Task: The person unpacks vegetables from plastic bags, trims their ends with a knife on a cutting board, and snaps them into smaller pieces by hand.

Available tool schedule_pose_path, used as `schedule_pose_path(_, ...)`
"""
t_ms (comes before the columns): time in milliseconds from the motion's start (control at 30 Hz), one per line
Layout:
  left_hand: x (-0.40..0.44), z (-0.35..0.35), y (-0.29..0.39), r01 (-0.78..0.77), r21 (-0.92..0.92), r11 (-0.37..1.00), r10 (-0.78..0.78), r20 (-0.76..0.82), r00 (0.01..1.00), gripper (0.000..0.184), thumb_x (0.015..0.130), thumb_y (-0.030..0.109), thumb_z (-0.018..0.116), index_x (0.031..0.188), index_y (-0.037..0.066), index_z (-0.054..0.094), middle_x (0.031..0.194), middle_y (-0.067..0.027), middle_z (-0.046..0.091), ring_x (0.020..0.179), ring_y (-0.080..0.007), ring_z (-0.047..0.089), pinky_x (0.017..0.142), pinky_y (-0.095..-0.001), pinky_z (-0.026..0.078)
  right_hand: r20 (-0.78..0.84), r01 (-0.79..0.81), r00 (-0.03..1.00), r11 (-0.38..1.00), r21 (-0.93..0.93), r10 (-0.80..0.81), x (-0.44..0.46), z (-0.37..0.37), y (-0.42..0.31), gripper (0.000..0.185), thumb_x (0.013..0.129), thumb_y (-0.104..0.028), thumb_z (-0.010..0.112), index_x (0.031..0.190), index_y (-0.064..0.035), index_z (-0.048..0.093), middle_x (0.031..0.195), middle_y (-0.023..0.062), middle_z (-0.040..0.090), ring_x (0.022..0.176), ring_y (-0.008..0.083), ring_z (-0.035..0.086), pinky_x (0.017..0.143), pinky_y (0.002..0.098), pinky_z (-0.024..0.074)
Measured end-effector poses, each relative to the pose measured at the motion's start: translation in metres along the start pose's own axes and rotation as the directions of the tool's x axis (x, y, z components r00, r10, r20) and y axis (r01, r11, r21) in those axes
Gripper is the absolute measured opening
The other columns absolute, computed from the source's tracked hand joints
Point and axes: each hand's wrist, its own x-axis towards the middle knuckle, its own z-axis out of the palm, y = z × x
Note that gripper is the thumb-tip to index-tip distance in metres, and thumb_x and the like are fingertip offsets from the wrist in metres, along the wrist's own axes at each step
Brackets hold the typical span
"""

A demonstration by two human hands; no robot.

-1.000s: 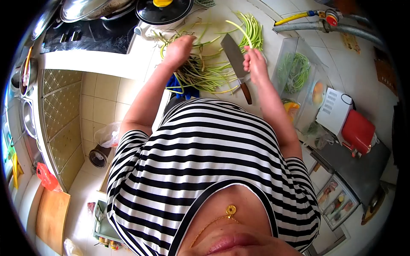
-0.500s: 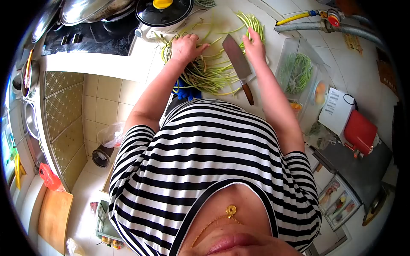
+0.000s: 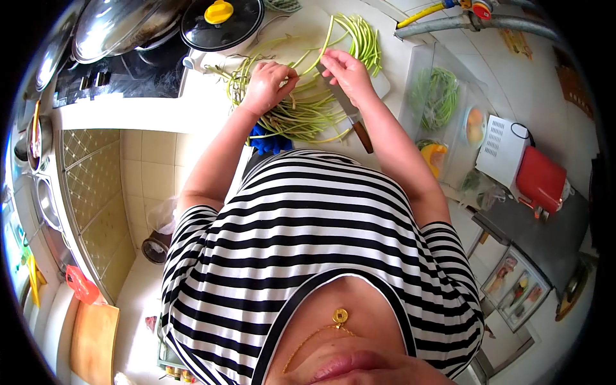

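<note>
My left hand (image 3: 269,85) is closed in a pinch above a loose pile of garlic scapes (image 3: 301,115). Between the thumb and fingers of my right hand (image 3: 346,72) is a garlic scape (image 3: 328,37); its lower part runs toward my left fingertips. Whether those fingertips grip it is hard to see. A cleaver (image 3: 346,102) with a wooden handle lies below my right hand, its blade partly covered by it. Beyond that hand, a neater bunch of garlic scapes (image 3: 362,42) rests on the white cutting board (image 3: 383,86).
A lidded black pot (image 3: 221,29) stands left of the board, beside the stove (image 3: 122,80). On the right, a clear bin (image 3: 417,96) holds green stems. A blue cloth-like item (image 3: 273,142) lies at the counter's near edge. A yellow hose (image 3: 420,16) runs along the back wall.
My right hand has moved left from beside the bunch, over the blade, and now holds a garlic scape. My left hand's fingers, spread before, have drawn together. The whole view has shifted slightly.
</note>
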Motion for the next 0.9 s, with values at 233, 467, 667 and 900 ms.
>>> schedule_pose_path(233, -0.004, -0.002, 0.006, 0.033, 0.001, 0.999, -0.033, 0.022, 0.999, 0.011, 0.078, 0.012, 0.066, 0.088, 0.01, 0.061, 0.079, -0.0034, 0.063, 0.078, -0.0241, 0.059, 0.074, -0.0355, 0.042, 0.161, 0.202, 0.965, 0.978, 0.054, -0.209, -0.007, 0.007, 0.004, 0.019, 0.093, -0.018, 0.056, 0.103, -0.0035, 0.064, 0.085, 0.0007, 0.065, 0.072, 0.0066, 0.059, 0.064, 0.0211, 0.0486)
schedule_pose_path(467, -0.015, 0.005, -0.01, 0.122, -0.043, 0.992, -0.116, 0.122, 0.986, 0.018, 0.087, 0.011, 0.053, 0.102, 0.004, 0.059, 0.087, -0.0121, 0.063, 0.084, -0.0325, 0.059, 0.075, -0.0406, 0.045, 0.067, 0.245, 0.965, 0.964, 0.1, -0.252, -0.007, 0.001, 0.001, 0.018, 0.095, -0.018, 0.051, 0.104, -0.0034, 0.058, 0.095, 0.0033, 0.064, 0.078, 0.011, 0.064, 0.067, 0.0238, 0.0513)
schedule_pose_path(667, -0.012, 0.001, -0.011, 0.227, -0.078, 0.971, -0.218, 0.113, 0.969, 0.023, 0.089, 0.011, 0.048, 0.108, 0.001, 0.055, 0.093, -0.0186, 0.063, 0.093, -0.0383, 0.057, 0.081, -0.0425, 0.046, 0.059, 0.179, 0.979, 0.963, 0.2, -0.194, -0.013, 0.002, -0.007, 0.019, 0.099, -0.021, 0.044, 0.104, -0.0063, 0.053, 0.106, 0.0083, 0.061, 0.089, 0.0154, 0.063, 0.077, 0.0266, 0.0496)
schedule_pose_path(900, -0.014, 0.004, -0.023, 0.432, -0.043, 0.901, -0.423, 0.141, 0.895, 0.025, 0.089, 0.018, 0.046, 0.106, 0.001, 0.056, 0.091, -0.0215, 0.062, 0.088, -0.0405, 0.057, 0.078, -0.0459, 0.046, 0.118, 0.463, 0.884, 0.883, -0.081, -0.453, -0.036, 0.018, -0.007, 0.013, 0.097, -0.014, 0.046, 0.102, -0.0042, 0.053, 0.102, 0.0093, 0.064, 0.092, 0.0164, 0.064, 0.078, 0.0296, 0.0514)
